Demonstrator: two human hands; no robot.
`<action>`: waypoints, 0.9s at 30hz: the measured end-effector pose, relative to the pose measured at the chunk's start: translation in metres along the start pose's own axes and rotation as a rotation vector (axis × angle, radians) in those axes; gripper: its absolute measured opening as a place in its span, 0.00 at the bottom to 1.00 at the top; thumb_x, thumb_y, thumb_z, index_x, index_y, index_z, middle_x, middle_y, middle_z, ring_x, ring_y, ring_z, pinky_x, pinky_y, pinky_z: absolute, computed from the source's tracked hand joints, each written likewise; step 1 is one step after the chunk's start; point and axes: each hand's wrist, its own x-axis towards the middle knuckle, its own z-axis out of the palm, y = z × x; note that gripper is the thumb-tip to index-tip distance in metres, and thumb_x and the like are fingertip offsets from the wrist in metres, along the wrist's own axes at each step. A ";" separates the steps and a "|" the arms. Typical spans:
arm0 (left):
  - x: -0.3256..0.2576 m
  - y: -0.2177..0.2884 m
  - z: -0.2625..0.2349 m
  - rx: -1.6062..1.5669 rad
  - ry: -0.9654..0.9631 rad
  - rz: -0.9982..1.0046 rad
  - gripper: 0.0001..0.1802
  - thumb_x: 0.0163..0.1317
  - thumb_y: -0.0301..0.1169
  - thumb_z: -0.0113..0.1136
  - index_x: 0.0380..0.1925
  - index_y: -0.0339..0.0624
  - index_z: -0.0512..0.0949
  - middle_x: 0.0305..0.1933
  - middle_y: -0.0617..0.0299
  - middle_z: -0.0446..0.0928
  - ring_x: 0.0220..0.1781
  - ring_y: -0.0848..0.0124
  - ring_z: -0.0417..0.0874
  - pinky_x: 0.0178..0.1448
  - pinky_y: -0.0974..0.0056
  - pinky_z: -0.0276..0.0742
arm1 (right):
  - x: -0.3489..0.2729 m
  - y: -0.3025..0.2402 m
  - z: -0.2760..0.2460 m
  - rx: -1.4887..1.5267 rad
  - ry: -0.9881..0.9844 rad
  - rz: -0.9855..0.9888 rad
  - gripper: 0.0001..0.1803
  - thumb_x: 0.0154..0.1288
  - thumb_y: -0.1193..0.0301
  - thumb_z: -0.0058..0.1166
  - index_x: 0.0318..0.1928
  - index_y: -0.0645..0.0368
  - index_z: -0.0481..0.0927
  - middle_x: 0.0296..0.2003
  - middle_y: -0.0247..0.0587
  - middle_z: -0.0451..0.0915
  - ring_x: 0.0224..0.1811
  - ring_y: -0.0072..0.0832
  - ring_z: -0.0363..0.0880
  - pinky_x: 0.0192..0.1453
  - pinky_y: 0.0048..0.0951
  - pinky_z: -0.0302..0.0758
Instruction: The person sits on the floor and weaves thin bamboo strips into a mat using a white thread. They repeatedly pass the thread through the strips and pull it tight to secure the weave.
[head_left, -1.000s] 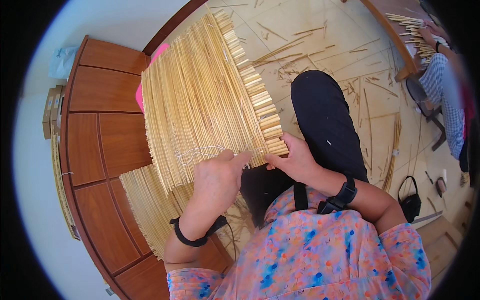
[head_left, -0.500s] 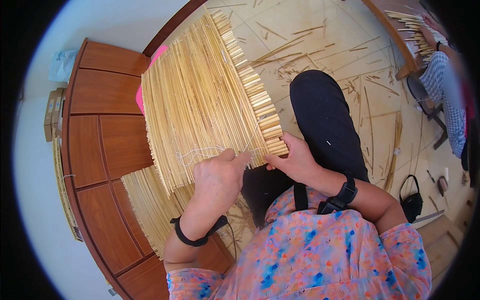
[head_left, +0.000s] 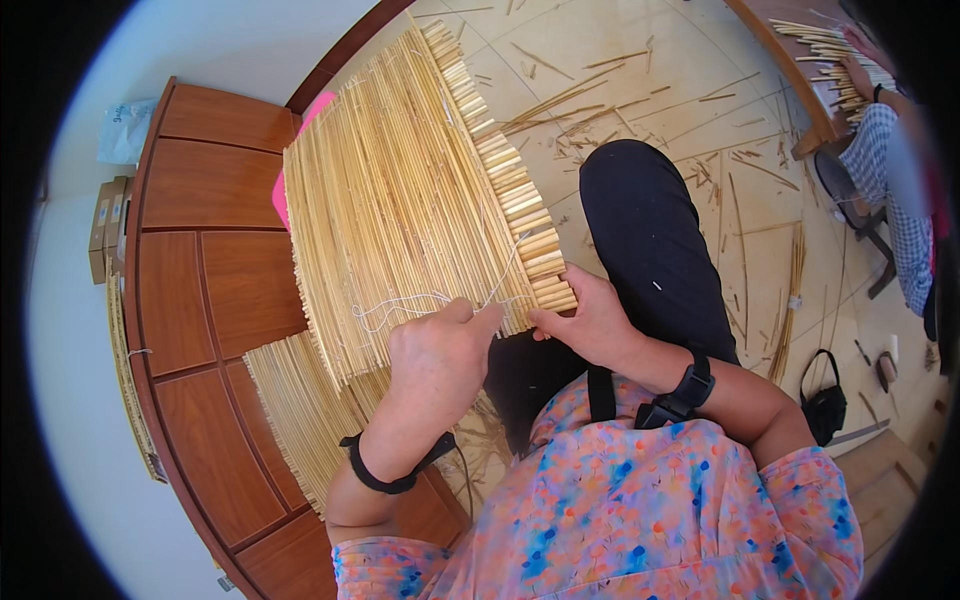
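The flat, straw-yellow reed mat [head_left: 390, 190] lies left of the black-trousered right knee [head_left: 640, 220], its reeds mostly bound. A thin white cord [head_left: 425, 295] trails, seemingly untied; the left hand [head_left: 440, 345] apparently pinches it, fingertips partly hidden. The right hand [head_left: 588, 322] grips the mat's corner.

It seems to be a household craft workshop. Stalk scraps [head_left: 543, 117] litter the tiled floor [head_left: 690, 48] beyond the person's fingers [head_left: 486, 318]; panelled wooden furniture [head_left: 165, 290] stands left of them, and a co-worker [head_left: 872, 150] handles stalks [head_left: 812, 43] far to their right.
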 end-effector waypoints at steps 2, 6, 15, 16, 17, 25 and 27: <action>0.000 0.000 0.000 0.004 -0.005 0.002 0.11 0.57 0.25 0.63 0.40 0.48 0.85 0.24 0.60 0.74 0.22 0.57 0.80 0.26 0.56 0.75 | 0.000 0.001 0.000 -0.002 -0.001 0.000 0.19 0.66 0.82 0.61 0.56 0.68 0.73 0.43 0.40 0.82 0.33 0.20 0.83 0.37 0.22 0.83; 0.000 -0.001 -0.001 0.005 -0.009 0.001 0.11 0.57 0.25 0.63 0.40 0.48 0.85 0.24 0.60 0.75 0.23 0.57 0.80 0.26 0.56 0.75 | 0.001 0.003 0.000 0.013 0.022 -0.034 0.18 0.64 0.79 0.63 0.52 0.69 0.74 0.40 0.42 0.84 0.32 0.22 0.85 0.36 0.24 0.83; 0.002 -0.002 -0.001 0.024 -0.026 0.015 0.11 0.58 0.26 0.62 0.41 0.48 0.85 0.25 0.60 0.74 0.24 0.58 0.81 0.27 0.56 0.75 | 0.001 0.004 0.000 0.018 0.038 -0.057 0.17 0.63 0.78 0.64 0.50 0.69 0.75 0.39 0.43 0.85 0.31 0.23 0.86 0.35 0.26 0.83; 0.001 -0.002 -0.003 0.031 -0.031 0.018 0.12 0.57 0.26 0.62 0.41 0.48 0.85 0.25 0.60 0.74 0.24 0.58 0.81 0.27 0.56 0.75 | 0.000 0.003 0.000 0.019 0.036 -0.054 0.17 0.63 0.78 0.64 0.50 0.69 0.75 0.38 0.43 0.85 0.31 0.23 0.86 0.35 0.26 0.83; 0.002 -0.002 -0.004 0.046 -0.022 0.053 0.09 0.54 0.26 0.62 0.36 0.47 0.82 0.24 0.60 0.73 0.24 0.59 0.81 0.26 0.56 0.75 | 0.000 0.001 0.000 0.011 0.019 -0.034 0.18 0.64 0.79 0.63 0.52 0.69 0.74 0.40 0.42 0.84 0.32 0.22 0.85 0.36 0.25 0.83; 0.018 0.008 -0.016 0.152 -0.061 0.178 0.09 0.47 0.24 0.62 0.31 0.46 0.79 0.25 0.62 0.70 0.26 0.62 0.81 0.27 0.56 0.75 | 0.000 0.001 -0.001 -0.014 -0.007 0.005 0.19 0.66 0.82 0.61 0.56 0.68 0.73 0.43 0.40 0.83 0.33 0.20 0.84 0.37 0.22 0.83; 0.018 0.007 -0.019 0.164 -0.033 0.201 0.06 0.47 0.26 0.63 0.26 0.45 0.76 0.26 0.61 0.72 0.25 0.63 0.82 0.25 0.58 0.75 | 0.000 -0.001 -0.002 -0.017 -0.004 0.001 0.19 0.66 0.81 0.61 0.56 0.68 0.73 0.43 0.40 0.83 0.33 0.20 0.84 0.37 0.22 0.83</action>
